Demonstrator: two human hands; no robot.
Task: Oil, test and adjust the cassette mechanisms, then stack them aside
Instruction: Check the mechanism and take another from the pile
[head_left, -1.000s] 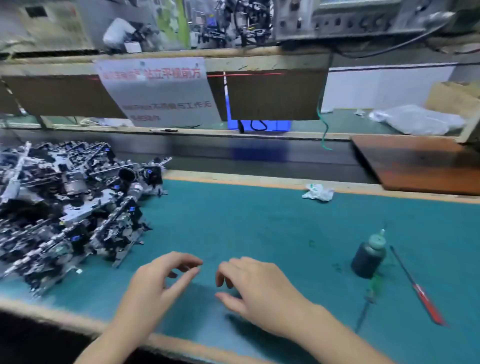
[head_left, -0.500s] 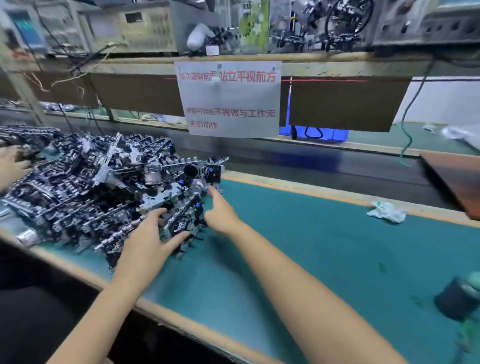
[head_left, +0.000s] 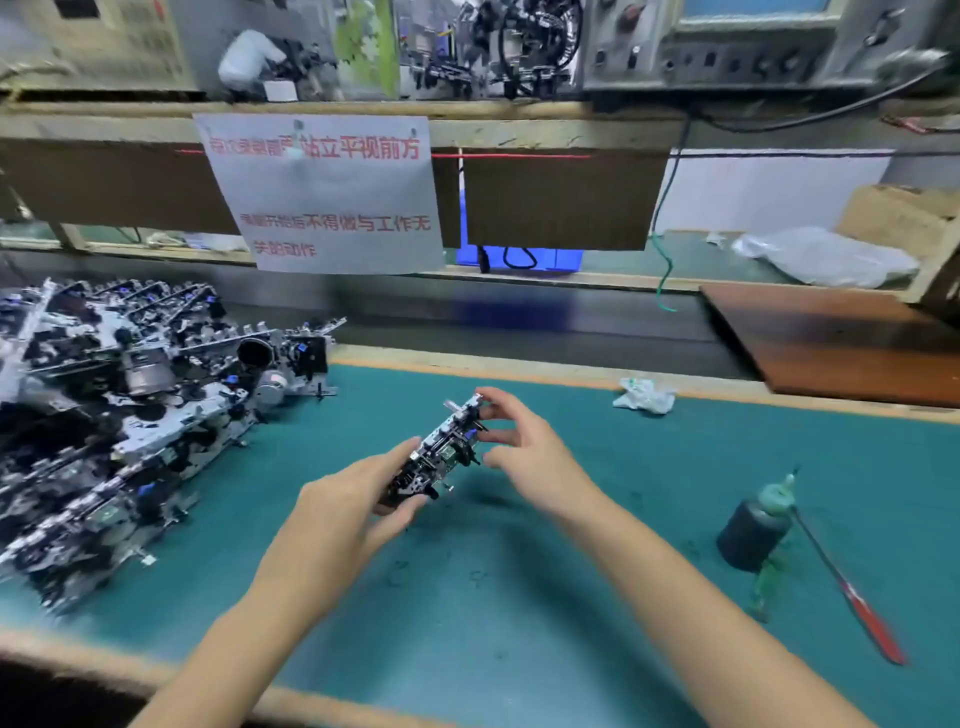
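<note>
A cassette mechanism (head_left: 441, 452), metal and black plastic, is held edge-on above the green mat (head_left: 519, 597). My left hand (head_left: 353, 509) grips its near end. My right hand (head_left: 524, 447) pinches its far end with curled fingers. A large pile of several cassette mechanisms (head_left: 119, 415) lies on the left of the mat. A dark oil bottle (head_left: 756, 530) with a green nozzle stands at the right. A red-handled screwdriver (head_left: 852, 597) lies beside it.
A crumpled white rag (head_left: 644, 396) lies near the mat's far edge. A brown board (head_left: 831, 338) sits at the back right, with a plastic bag (head_left: 826, 257) behind it. A paper notice (head_left: 332, 192) hangs from the shelf of test instruments (head_left: 727, 47).
Both hands were at the pile half a second ago. They have lifted one mechanism out and brought it right to the middle of the mat.
</note>
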